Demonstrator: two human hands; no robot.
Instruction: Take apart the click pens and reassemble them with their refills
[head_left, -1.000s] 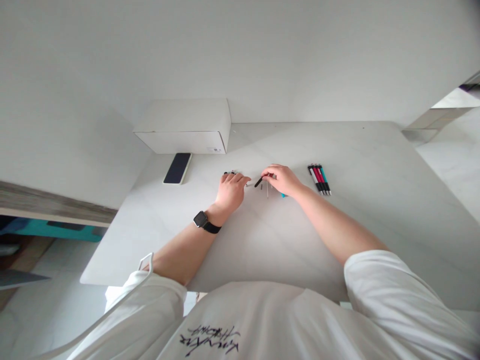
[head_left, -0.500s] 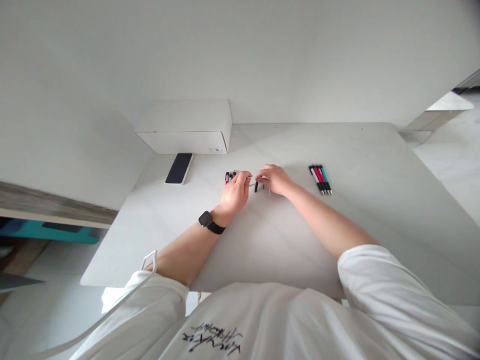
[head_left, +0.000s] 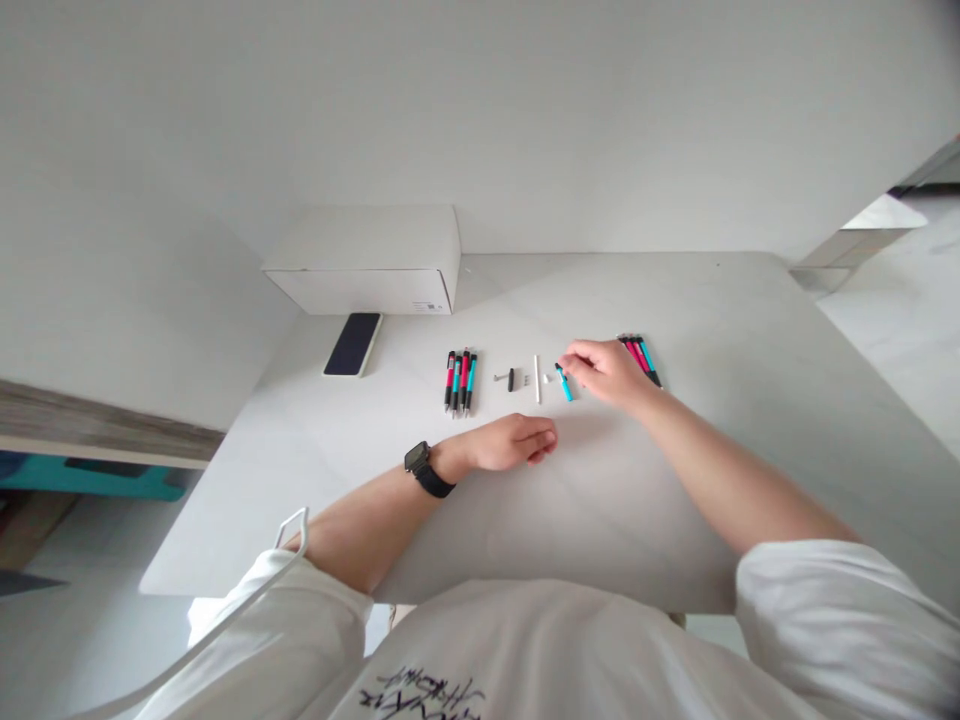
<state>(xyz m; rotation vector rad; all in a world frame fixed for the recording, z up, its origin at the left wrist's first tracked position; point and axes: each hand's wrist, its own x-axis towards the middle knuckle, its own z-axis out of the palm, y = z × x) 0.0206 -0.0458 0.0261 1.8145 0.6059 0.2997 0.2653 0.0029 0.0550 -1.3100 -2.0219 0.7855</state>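
My right hand is at a blue pen barrel with a dark upper end, its thumb and fingers pinched at that end. Nearer to me, my left hand rests low over the table with its fingers curled in; whatever they hold, if anything, is hidden. Between the hands and a group of pens lie loose pen parts: a thin white refill tube, a black grip sleeve, a small metal clip-like piece, tiny grey bits and a small white piece.
Several red and blue pens lie side by side left of the parts. More pens lie at the right, partly behind my right hand. A phone sits before a white box on the white table.
Both hands have drawn away from the middle parts. My right hand moved right to the blue barrel; my left came nearer to me and rightward, uncovering the left pens.
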